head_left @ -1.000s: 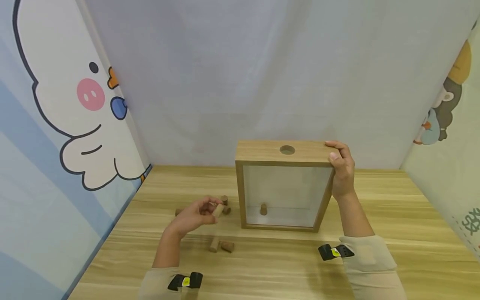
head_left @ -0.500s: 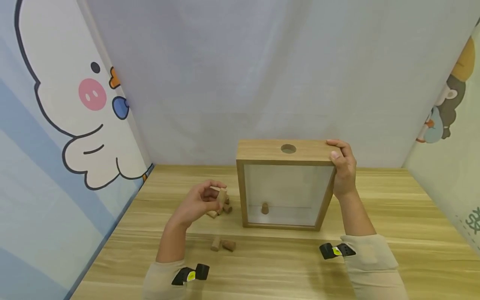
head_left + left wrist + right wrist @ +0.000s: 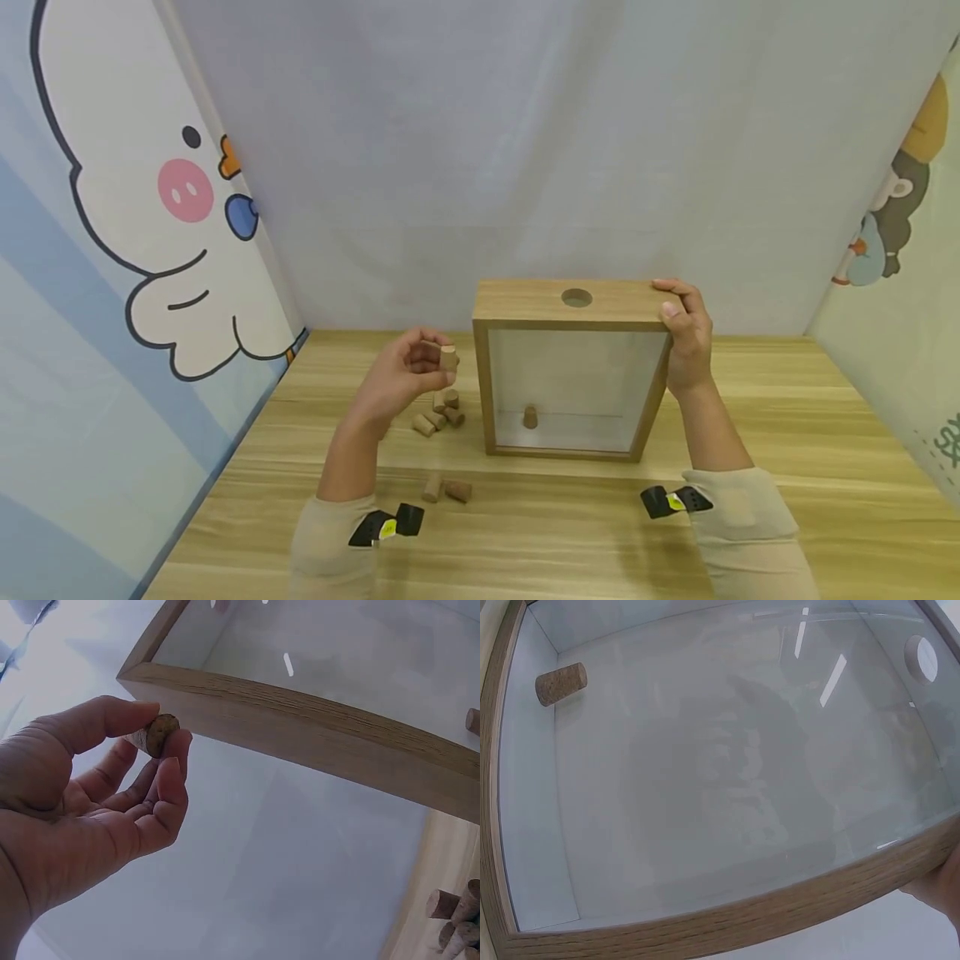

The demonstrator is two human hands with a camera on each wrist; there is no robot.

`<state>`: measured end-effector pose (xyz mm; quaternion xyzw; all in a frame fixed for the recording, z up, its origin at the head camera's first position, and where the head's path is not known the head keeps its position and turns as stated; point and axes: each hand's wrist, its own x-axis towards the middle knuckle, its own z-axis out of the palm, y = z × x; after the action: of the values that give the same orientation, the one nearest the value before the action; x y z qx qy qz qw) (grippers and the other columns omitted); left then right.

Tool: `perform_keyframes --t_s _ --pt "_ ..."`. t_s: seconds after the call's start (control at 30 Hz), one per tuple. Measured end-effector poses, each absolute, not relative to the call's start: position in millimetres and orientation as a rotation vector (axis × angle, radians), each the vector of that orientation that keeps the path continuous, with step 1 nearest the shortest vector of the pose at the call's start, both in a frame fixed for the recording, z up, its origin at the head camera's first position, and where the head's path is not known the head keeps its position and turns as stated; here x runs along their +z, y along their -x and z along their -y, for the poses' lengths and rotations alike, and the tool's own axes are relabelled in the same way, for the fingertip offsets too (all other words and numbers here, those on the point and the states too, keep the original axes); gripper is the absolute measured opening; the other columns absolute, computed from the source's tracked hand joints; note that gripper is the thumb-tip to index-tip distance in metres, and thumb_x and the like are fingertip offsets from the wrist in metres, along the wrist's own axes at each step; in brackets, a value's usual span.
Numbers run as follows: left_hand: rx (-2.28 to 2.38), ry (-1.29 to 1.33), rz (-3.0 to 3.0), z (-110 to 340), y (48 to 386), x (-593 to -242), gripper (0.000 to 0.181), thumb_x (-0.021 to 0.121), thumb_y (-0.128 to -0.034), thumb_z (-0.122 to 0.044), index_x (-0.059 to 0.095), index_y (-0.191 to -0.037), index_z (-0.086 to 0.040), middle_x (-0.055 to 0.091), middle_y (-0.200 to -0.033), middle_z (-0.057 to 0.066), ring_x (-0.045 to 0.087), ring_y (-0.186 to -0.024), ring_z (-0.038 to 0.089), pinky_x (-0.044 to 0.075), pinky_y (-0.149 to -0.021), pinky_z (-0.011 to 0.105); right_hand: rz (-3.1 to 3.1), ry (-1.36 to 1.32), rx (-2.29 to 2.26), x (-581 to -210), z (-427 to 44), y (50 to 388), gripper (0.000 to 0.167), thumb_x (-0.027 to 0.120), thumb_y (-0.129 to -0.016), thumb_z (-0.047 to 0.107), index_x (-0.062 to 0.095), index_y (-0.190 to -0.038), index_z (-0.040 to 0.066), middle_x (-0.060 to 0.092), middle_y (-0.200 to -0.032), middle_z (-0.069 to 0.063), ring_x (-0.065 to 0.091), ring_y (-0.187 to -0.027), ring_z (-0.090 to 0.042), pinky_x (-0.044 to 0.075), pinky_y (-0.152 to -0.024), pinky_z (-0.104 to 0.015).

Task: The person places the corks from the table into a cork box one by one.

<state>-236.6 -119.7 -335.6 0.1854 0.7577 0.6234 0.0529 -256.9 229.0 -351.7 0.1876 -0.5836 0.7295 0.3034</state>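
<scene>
My left hand (image 3: 401,379) pinches a cork (image 3: 448,358) between thumb and fingers, raised left of a wooden shadow box (image 3: 480,392). In the left wrist view the cork (image 3: 160,735) shows its round end, close to the frame's outer side. The box stands upright with a clear front and a round hole (image 3: 577,297) in its top. One cork (image 3: 530,417) stands on the floor inside, seen also as a cork (image 3: 562,683) in the right wrist view. My right hand (image 3: 686,337) grips the box's top right corner, thumb in front and fingers over the top.
A small pile of corks (image 3: 438,417) lies on the wooden table (image 3: 555,533) left of the box. Two more corks (image 3: 446,487) lie nearer the front. A grey curtain (image 3: 420,167) hangs behind the table, and printed cloths flank both sides.
My left hand has lifted the cork up from beside the pile, turning it more upright. The pile is now more exposed. My right hand stays on the box corner.
</scene>
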Motion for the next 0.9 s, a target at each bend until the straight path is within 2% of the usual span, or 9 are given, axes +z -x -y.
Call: perform_keyframes --t_s 0.13,0.3,0.47,0.7,0.9 --pt "1.87 -0.592 -2.325 116.4 237.9 -326.4 0.03 0.066 -0.0845 -0.002 0.053 -0.111 -0.007 0.054 -0.105 0.014 0.054 -0.089 0.027 0.047 -0.076 0.039 1.547 -0.501 1.929 -350.8 -229.2 256.9 0.031 0.045 -0.086 0.019 0.06 -0.11 0.009 0.049 -0.104 -0.011 0.045 -0.09 -0.022 0.035 -0.072 -0.034" --pt "1.844 -0.683 -2.391 114.8 240.6 -316.1 0.029 0.066 -0.0861 -0.006 0.053 -0.112 -0.003 0.052 -0.104 0.014 0.054 -0.088 0.027 0.046 -0.077 0.042 1.548 -0.506 1.93 -350.7 -228.4 255.8 0.03 0.044 -0.086 0.019 0.061 -0.11 0.009 0.049 -0.105 -0.011 0.045 -0.09 -0.022 0.037 -0.071 -0.032" --pt "1.845 -0.736 -2.45 112.6 243.4 -304.4 0.028 0.066 -0.0871 -0.011 0.054 -0.111 -0.003 0.053 -0.099 0.012 0.052 -0.083 0.026 0.044 -0.073 0.036 1.55 -0.508 1.918 -350.5 -228.5 256.9 0.031 0.044 -0.086 0.019 0.061 -0.11 0.009 0.049 -0.105 -0.01 0.045 -0.091 -0.022 0.036 -0.073 -0.033" --pt "1.857 -0.77 -2.492 106.2 246.7 -285.5 0.028 0.067 -0.0864 -0.011 0.055 -0.11 -0.003 0.055 -0.094 0.011 0.052 -0.081 0.025 0.045 -0.071 0.035 1.552 -0.493 1.923 -351.0 -229.2 257.3 0.031 0.044 -0.085 0.019 0.061 -0.109 0.01 0.049 -0.107 -0.01 0.045 -0.091 -0.022 0.035 -0.073 -0.035" --pt "1.863 -0.734 -2.499 99.2 248.5 -270.8 0.029 0.069 -0.085 -0.012 0.056 -0.109 -0.004 0.057 -0.096 0.011 0.053 -0.084 0.025 0.044 -0.074 0.037 1.563 -0.473 1.918 -352.7 -229.6 257.8 0.031 0.046 -0.086 0.022 0.061 -0.11 0.01 0.048 -0.108 -0.01 0.044 -0.092 -0.023 0.034 -0.074 -0.037"
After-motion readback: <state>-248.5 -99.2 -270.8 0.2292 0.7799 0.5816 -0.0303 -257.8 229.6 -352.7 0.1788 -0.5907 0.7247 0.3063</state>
